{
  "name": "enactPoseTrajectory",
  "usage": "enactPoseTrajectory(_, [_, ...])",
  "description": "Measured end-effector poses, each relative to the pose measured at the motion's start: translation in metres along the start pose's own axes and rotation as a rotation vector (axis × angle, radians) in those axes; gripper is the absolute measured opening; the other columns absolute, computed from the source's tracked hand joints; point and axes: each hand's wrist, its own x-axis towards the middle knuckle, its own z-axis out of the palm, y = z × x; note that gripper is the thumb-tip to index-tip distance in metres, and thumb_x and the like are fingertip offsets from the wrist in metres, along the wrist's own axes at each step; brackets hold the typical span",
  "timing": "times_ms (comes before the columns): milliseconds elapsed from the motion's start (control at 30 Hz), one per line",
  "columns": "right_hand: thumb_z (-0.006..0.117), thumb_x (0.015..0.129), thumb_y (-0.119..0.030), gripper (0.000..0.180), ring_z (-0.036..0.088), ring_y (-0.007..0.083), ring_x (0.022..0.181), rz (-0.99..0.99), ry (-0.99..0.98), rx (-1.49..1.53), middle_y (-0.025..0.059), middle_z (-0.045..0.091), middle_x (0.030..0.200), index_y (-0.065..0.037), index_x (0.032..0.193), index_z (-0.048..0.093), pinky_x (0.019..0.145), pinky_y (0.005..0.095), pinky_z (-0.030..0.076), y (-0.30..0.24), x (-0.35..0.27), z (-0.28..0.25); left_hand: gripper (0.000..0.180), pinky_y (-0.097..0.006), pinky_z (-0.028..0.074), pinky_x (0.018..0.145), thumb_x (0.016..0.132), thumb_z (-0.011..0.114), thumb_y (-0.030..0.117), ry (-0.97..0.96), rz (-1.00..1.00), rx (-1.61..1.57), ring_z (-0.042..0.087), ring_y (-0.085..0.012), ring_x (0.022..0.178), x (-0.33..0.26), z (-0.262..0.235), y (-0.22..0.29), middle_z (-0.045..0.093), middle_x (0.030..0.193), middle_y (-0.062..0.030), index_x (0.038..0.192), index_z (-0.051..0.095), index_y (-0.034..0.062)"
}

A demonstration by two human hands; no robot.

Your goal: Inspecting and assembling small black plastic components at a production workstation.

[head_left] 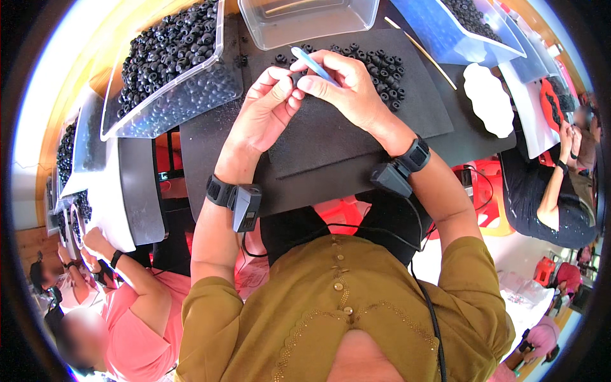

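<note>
My left hand (265, 109) pinches a small round black part (296, 77) between thumb and fingers, above the dark mat. A light-blue pen-shaped tool (314, 66) with a thin dark tip is gripped in my right hand (351, 90). The tool slants up and to the left, over the black part; my fingers partly hide where the two lie. Both hands meet close together, fingertips nearly touching. Just beyond and right of them, loose black parts (387, 75) with round openings are spread on the mat (356, 139).
At the far left stands a clear box (220, 48) heaped with black parts. Another clear box (309, 32) is straight ahead, and a bluish one (439, 38) at the far right. A thin stick (421, 52) and a white scalloped object (489, 100) lie to the right. People sit on both sides.
</note>
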Motion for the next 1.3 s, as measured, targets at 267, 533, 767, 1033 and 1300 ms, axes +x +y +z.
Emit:
enactPoseTrajectory(267, [0.072,0.091,-0.018,0.018,0.058,0.0044,0.073,0.088,-0.048,0.185,-0.0008,0.067,0.083,-0.003,0.101,0.069,0.065,0.0194,0.044,0.0,-0.001,-0.004,0.005,-0.026,0.053,0.083,0.095,0.065,0.009,-0.034,0.049,0.196,0.062,-0.0112,0.086,0.003,0.0,0.002,0.065,0.091,-0.0013,0.098,0.062,0.0076])
enactPoseTrajectory(533, [0.073,0.09,-0.018,0.016,0.053,0.0015,0.069,0.175,-0.069,0.243,-0.0018,0.066,0.081,-0.005,0.098,0.07,0.06,0.0179,0.039,-0.007,-0.002,-0.006,0.006,-0.027,0.053,0.084,0.094,0.066,0.008,-0.089,0.046,0.214,0.063,-0.0122,0.087,0.002,0.0,0.004,0.065,0.092,-0.0015,0.098,0.062,0.0081])
enactPoseTrajectory(767, [0.069,0.094,-0.021,0.015,0.045,0.0013,0.059,0.193,-0.063,0.296,-0.0036,0.057,0.071,-0.006,0.095,0.068,0.052,0.0178,0.033,0.005,0.0,-0.009,0.007,-0.025,0.053,0.081,0.094,0.066,0.01,-0.076,-0.017,0.197,0.063,-0.0119,0.087,0.003,-0.001,0.002,0.064,0.094,-0.0016,0.099,0.061,0.0071])
enactPoseTrajectory(1033, [0.067,0.095,-0.02,0.017,0.052,0.0053,0.06,-0.035,0.277,-0.295,-0.0021,0.057,0.067,-0.003,0.095,0.067,0.055,0.0216,0.041,0.024,0.003,-0.014,0.014,-0.023,0.048,0.077,0.095,0.065,0.013,-0.1,-0.023,0.155,0.057,-0.0131,0.087,-0.001,0.013,0.011,0.06,0.099,-0.0035,0.105,0.058,0.0089])
enactPoseTrajectory(1300, [0.069,0.089,-0.021,0.017,0.062,0.0291,0.059,-0.258,0.261,-0.64,0.013,0.064,0.07,-0.005,0.096,0.066,0.055,0.0354,0.047,0.024,0.001,-0.013,0.015,-0.027,0.055,0.079,0.094,0.061,-0.002,0.008,0.37,0.464,0.067,-0.0153,0.088,-0.018,0.027,0.033,0.067,0.104,-0.0079,0.109,0.061,0.0026])
